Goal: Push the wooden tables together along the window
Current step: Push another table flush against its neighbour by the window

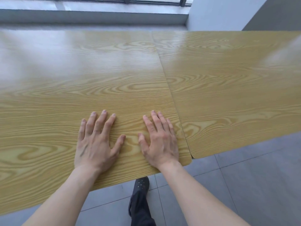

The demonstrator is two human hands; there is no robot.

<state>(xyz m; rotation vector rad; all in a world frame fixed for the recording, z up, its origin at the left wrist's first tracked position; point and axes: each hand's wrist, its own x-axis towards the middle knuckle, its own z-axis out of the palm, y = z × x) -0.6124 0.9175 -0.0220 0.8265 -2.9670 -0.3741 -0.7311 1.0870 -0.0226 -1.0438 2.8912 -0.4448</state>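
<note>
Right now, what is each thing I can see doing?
Left table: pushed against the right table, near corners slightly uneven.
Right table: touching the left table.
Left hand: open, flat on the left table.
Right hand: open, flat on the left table.

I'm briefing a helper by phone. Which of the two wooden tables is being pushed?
Face the window: two wood-grain tables stand edge to edge before its sill. It is the left table, on the near side of the seam. Unlike the right table, it has the left hand and right hand flat on it.
</note>
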